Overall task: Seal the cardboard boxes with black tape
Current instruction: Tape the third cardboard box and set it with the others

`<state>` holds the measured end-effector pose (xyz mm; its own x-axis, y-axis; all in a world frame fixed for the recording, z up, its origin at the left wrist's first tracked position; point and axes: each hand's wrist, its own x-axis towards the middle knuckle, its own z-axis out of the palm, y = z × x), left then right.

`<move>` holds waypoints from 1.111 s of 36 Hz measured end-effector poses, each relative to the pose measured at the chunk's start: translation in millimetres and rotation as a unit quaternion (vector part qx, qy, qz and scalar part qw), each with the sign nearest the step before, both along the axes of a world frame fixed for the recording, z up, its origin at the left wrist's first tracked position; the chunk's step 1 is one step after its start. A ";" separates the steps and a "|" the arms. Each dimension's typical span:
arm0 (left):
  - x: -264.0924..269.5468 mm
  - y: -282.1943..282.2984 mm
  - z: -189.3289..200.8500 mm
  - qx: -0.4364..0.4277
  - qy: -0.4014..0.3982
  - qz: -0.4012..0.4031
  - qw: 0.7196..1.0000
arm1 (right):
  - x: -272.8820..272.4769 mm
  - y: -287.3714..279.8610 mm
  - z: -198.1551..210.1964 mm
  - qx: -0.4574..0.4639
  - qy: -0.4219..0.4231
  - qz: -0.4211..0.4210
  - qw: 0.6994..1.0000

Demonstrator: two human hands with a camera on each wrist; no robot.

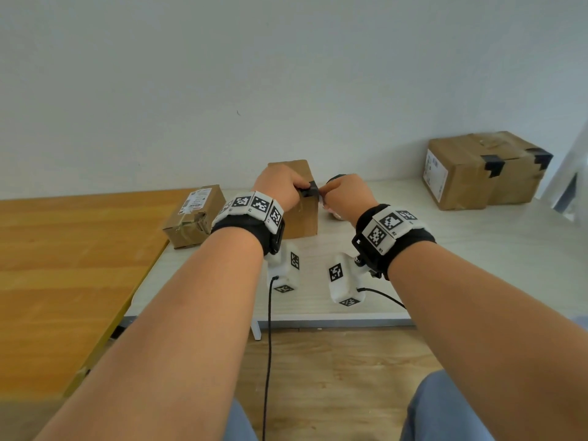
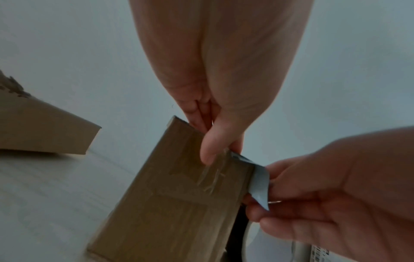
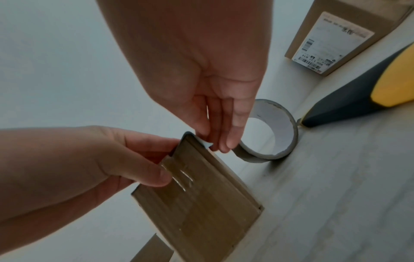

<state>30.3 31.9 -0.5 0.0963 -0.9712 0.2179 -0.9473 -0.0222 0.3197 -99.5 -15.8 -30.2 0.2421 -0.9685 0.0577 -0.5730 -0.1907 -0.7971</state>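
Head view has the small cardboard box (image 1: pixel 300 202) standing upright on the white counter (image 1: pixel 461 249), long axis vertical, top face toward the wall side, right between the two hands. A short strip of black tape (image 1: pixel 310 190) is folded over the box's top near-right corner, running from the top face down onto the side. Left hand (image 1: pixel 281 186) sits on the top of the box, its grip closed on it: fingers over the top, thumb pressed on the front face, as the left wrist view confirms with the thumb (image 2: pixel 209 147) flat on the cardboard. Right hand (image 1: pixel 345 194) pinches the loose end of the strip at that corner; in the right wrist view its fingertips (image 3: pixel 226 141) hold the tape end against the box edge. Old clear tape shines on the front face under the left thumb.

Just behind the right hand the tape roll (image 3: pixel 272 131) stands on its edge on the counter, close to the box. Beside it lies a black-and-yellow tool (image 3: pixel 367 95). Out left, a small labelled box (image 1: pixel 194 216) rests at the counter's edge, next to an orange wooden surface (image 1: pixel 63 265). Far right, a larger box (image 1: pixel 483 170) sits against the wall, black tape already on its corners.
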 end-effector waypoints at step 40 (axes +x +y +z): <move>12.0 -4.6 -0.5 -0.026 0.145 0.011 0.989 | -13.9 -13.3 4.9 0.013 -0.085 0.095 0.992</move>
